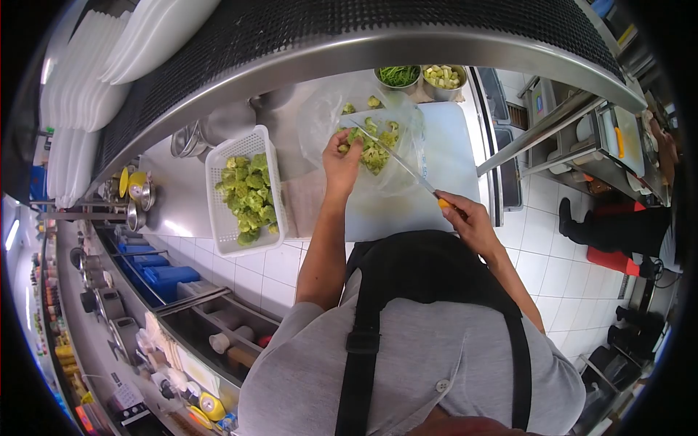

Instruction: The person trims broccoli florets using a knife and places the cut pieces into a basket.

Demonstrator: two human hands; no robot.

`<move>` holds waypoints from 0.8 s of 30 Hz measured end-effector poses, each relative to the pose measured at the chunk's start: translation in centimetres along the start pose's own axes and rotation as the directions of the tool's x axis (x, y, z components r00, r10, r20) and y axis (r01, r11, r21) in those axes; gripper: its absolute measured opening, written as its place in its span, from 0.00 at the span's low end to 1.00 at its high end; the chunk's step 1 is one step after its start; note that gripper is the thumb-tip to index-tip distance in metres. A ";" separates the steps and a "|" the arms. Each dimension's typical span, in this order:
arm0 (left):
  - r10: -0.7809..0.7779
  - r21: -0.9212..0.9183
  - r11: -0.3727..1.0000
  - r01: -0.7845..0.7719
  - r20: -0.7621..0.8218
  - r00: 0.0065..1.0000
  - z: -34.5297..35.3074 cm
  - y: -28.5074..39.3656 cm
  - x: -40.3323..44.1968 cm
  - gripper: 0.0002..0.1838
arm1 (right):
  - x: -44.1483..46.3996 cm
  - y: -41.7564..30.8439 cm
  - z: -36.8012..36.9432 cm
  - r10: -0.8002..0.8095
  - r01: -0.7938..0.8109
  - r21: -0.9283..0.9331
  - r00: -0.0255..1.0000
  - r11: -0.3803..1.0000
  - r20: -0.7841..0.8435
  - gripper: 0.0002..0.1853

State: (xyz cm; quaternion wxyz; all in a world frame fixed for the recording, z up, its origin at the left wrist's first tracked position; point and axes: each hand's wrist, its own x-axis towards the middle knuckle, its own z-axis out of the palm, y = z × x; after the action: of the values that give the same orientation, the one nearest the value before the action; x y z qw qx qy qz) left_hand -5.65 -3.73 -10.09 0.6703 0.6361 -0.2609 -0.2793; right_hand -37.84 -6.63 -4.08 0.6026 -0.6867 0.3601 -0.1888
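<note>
My right hand [467, 221] is wrapped round the yellow handle of a kitchen knife [407, 164]. Its long blade slants up and left across the broccoli, its tip close to my left fingers. My left hand [343, 161] is closed on a broccoli floret [344, 147], mostly hidden by the fingers. Cut broccoli [375, 158] lies around the blade, on a clear plastic bag [400, 187] spread over the white cutting board [447, 134]. To the left, a white perforated basket [218, 211] holds many broccoli florets [249, 195].
Behind the board stand a bowl of green vegetable strips [398, 75] and a bowl of pale chopped pieces [442, 77]. A steel shelf [363, 52] overhangs the counter, with stacked white dishes [80, 102] at left. Another person's dark-clothed legs [618, 231] show at right.
</note>
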 end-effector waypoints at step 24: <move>-0.129 -0.189 0.969 0.159 0.162 0.978 -0.3 3.0 -2.5 0.18 | 2.7 0.0 0.3 0.154 -0.154 0.052 0.988 0.987 0.002 0.20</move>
State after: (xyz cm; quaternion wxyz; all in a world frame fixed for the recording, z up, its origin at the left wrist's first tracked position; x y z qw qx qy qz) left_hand -7.10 -1.61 -7.08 0.6879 0.5598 -0.2335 -0.3987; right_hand -35.86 -8.38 -4.55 0.6327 -0.6407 0.4076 -0.1516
